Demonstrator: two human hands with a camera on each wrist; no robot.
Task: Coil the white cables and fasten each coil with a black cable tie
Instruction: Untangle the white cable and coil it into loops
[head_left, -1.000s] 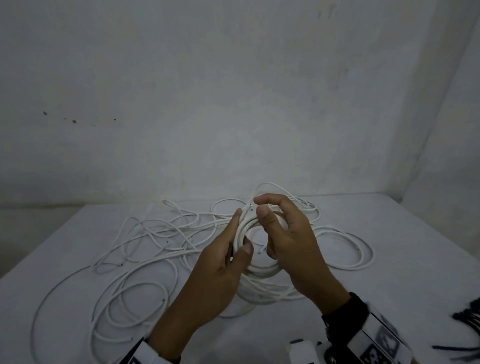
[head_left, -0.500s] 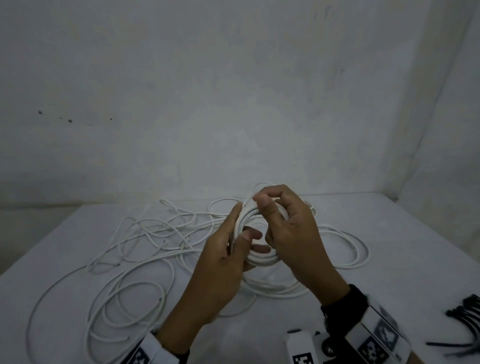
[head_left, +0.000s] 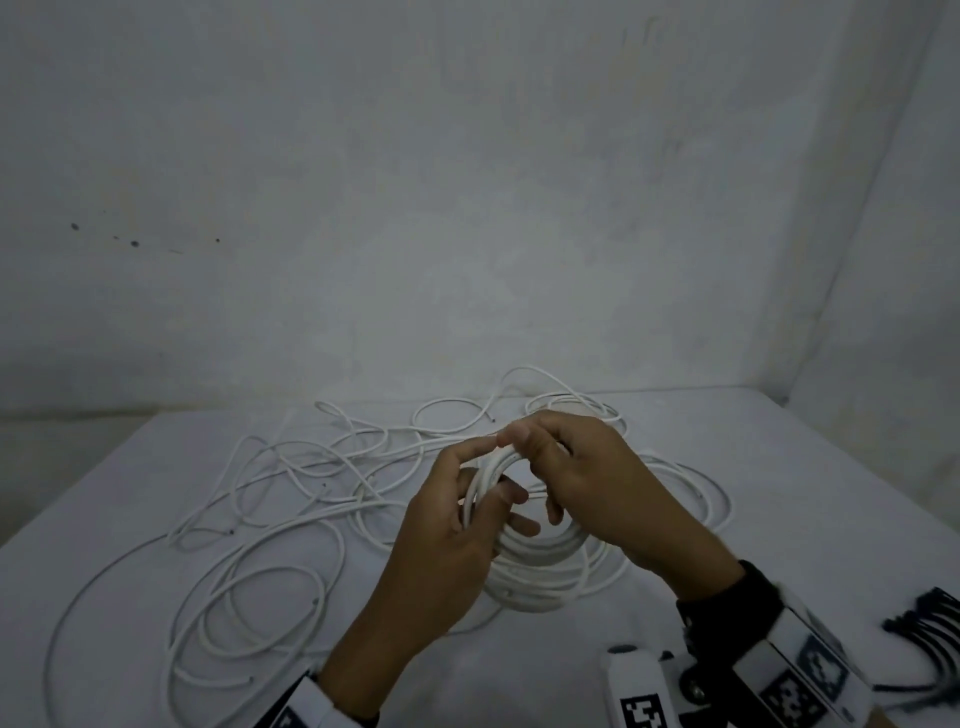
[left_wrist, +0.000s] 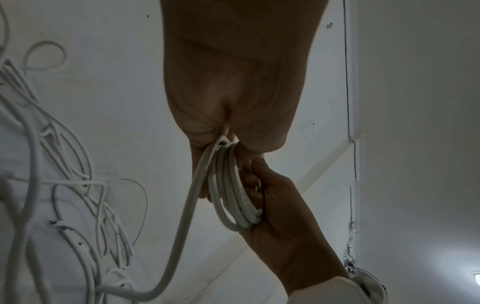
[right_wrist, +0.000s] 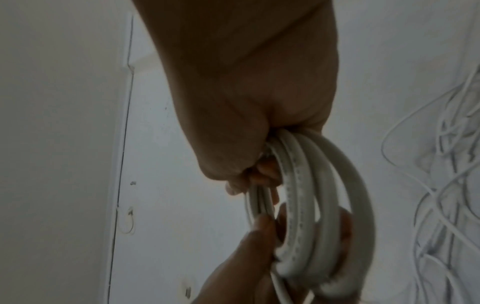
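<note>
Hands (head_left: 498, 499) both gripped the coil (head_left: 535, 545), your left (head_left: 447, 525) pinching its turns together while your right (head_left: 587, 483) fed cable round, so nothing sprang loose.

White desk (head_left: 779, 519) runs back to a grey wall (head_left: 467, 208), dark specks (head_left: 134, 243) dotting its left side.

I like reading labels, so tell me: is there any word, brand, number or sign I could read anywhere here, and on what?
No readable words or numbers anywhere.
Coil held by both hands: a row of faint printed marks along one cable turn, too blurred to read.
Wrist bands: black-and-white square code patterns, no letters.
Black cable ties: no visible marking.
</note>
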